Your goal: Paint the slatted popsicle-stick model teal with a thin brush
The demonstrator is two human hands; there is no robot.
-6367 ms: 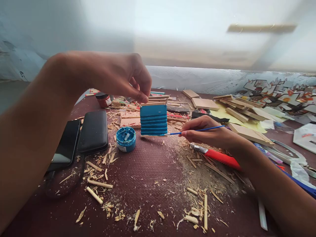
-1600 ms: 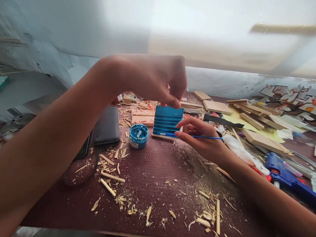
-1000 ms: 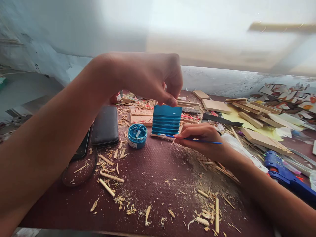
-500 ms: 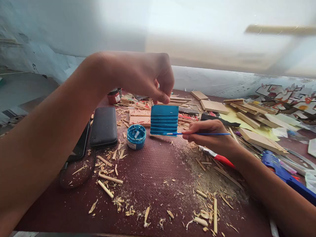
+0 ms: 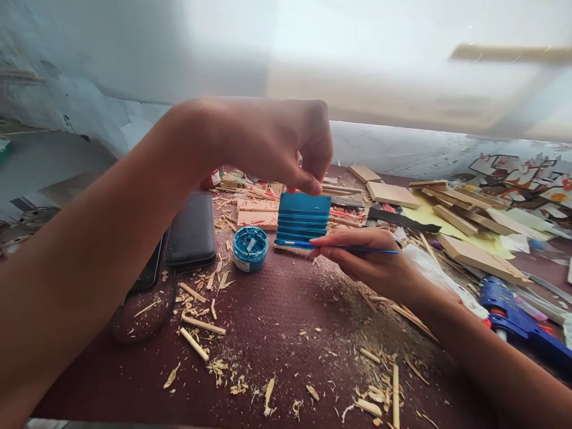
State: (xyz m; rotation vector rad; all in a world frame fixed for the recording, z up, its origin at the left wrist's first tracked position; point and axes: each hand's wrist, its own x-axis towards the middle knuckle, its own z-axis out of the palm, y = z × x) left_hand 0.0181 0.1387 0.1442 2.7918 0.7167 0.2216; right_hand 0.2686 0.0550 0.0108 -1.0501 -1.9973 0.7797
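Observation:
A small blue-painted ridged panel [image 5: 302, 215] stands nearly upright over the table, its bottom edge bare wood. From above, my left hand [image 5: 286, 140] pinches its top edge between thumb and fingers. In my right hand [image 5: 366, 253] is a thin blue paintbrush [image 5: 344, 247], held level and pointing left. Its bristle tip meets the panel's lower edge at the left side. Just left of the panel sits an uncapped jar of blue paint [image 5: 249, 249] with paint smeared round its rim.
A black power bank [image 5: 191, 231] and a phone lie at left, partly behind my left forearm. Wood shavings [image 5: 203, 325] litter the dark red table. At right are wood blocks [image 5: 485, 257], a clear plastic bag [image 5: 440, 277] and a blue glue gun [image 5: 521, 322].
The brush has slid left along the panel's lower edge with my right hand. My left hand and the panel sit slightly further right, with the panel tilted a little.

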